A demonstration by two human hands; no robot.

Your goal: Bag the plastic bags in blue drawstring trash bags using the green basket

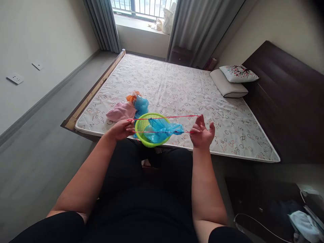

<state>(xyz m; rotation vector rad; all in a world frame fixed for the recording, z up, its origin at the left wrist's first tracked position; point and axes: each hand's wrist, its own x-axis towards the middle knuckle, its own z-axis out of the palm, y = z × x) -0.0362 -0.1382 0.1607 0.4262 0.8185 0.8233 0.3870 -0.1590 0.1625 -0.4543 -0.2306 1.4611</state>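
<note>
A thin red string [174, 117] is stretched in two roughly level strands between my hands, above a green plastic basket [140, 135]. My left hand [123, 130] is closed, its fingers pinching the string's left end. The right hand [203, 134] has the other end hooked on its curled fingers, palm partly turned up and thumb sticking out. Inside the basket lies a crumpled blue plastic bag [162, 130], part of it hanging over the right rim. Behind the basket are another blue bag [141, 105], a pink cloth [121, 112] and an orange-and-white bag [133, 97].
The bare mattress [177, 84] with printed letters spreads ahead of me. Two pillows [227, 82] lie by the dark headboard [286, 87]. A wooden bed rail [96, 86] runs along the left. At lower right stands a dark cabinet [253, 194] with a white cable.
</note>
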